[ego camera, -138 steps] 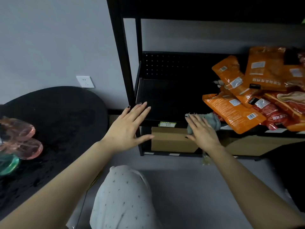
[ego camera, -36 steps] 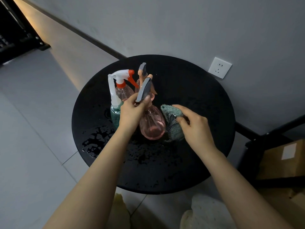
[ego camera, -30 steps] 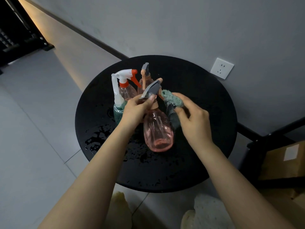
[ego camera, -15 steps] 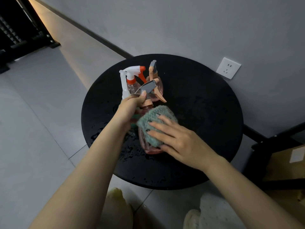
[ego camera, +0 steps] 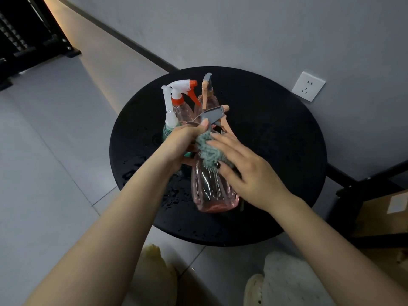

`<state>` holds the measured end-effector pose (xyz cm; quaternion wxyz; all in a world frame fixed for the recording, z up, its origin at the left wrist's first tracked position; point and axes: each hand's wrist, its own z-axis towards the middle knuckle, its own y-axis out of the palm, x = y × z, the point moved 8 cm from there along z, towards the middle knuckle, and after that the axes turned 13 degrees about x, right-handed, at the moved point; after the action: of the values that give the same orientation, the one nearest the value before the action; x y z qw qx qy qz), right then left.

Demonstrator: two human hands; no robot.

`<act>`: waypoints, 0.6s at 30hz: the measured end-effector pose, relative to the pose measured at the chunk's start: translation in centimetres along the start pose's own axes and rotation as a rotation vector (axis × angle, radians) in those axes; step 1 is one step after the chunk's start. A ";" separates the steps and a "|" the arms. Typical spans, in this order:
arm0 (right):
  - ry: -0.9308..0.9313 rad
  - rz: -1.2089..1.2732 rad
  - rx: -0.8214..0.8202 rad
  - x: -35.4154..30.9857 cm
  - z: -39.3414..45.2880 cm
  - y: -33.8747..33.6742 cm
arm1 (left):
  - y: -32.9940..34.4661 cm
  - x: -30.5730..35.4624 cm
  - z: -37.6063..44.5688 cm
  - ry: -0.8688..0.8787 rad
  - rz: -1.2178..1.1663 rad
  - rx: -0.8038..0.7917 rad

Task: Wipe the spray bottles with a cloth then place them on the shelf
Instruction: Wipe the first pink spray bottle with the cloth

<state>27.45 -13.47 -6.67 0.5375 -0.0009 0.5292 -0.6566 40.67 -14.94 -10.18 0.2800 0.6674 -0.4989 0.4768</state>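
clear pink spray bottle point(ego camera: 212, 188) tilted above the wet black round table point(ego camera: 276, 151); left hand point(ego camera: 183, 144) grips its neck, right hand point(ego camera: 242, 171) pinches the green cloth point(ego camera: 208, 151) against it; neck mostly hidden

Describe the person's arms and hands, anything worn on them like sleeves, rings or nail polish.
Both forearms are bare as far as the frame shows, with no sleeves, watch or bracelet in view. The right hand has dark polish on the thumbnail. The left hand shows one unpainted-looking nail. No rings are visible on either hand.
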 end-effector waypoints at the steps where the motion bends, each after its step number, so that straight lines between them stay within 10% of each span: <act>1: 0.059 0.045 0.001 0.3 0.1 0.0 | 0.0 -0.1 -0.1 -0.009 -0.008 0.002; 12: -0.669 -0.285 -0.101 -4.3 -5.5 1.3 | -1.7 -0.1 0.2 -0.030 -0.068 0.075; 18: -0.542 -0.144 -0.087 -3.2 -4.0 0.9 | -1.0 0.0 -0.1 -0.028 -0.064 0.041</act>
<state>27.15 -8.27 -7.23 0.6108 -0.2373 0.3925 -0.6454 41.56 -14.56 -10.08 0.2742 0.6953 -0.4711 0.4684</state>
